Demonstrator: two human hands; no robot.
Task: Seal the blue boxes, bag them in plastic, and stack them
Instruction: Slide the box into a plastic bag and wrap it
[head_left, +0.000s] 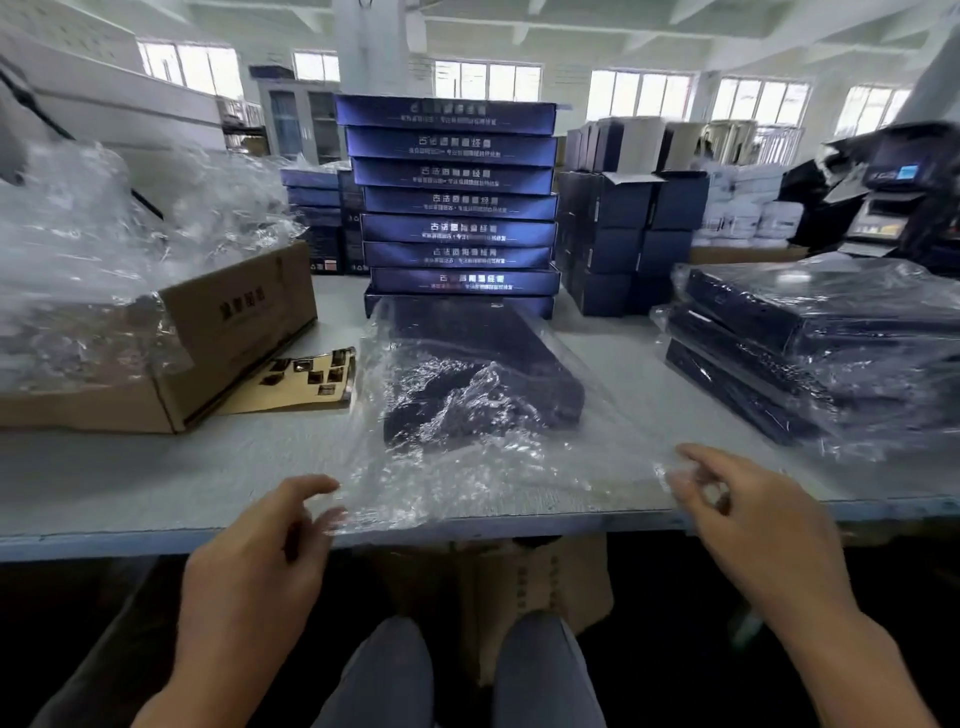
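My left hand (270, 540) and right hand (748, 514) pinch the open plastic bag (467, 467), fingers (698, 456) narrow. The blue box (467, 353) lies beyond them; I'd fold the mouth evenly, taut.

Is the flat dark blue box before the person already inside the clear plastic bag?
Yes, the flat dark blue box lies wholly within the clear plastic bag; wrinkled film covers its top.

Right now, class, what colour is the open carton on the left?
Brown cardboard with dark print; the carton shows best in the head view.
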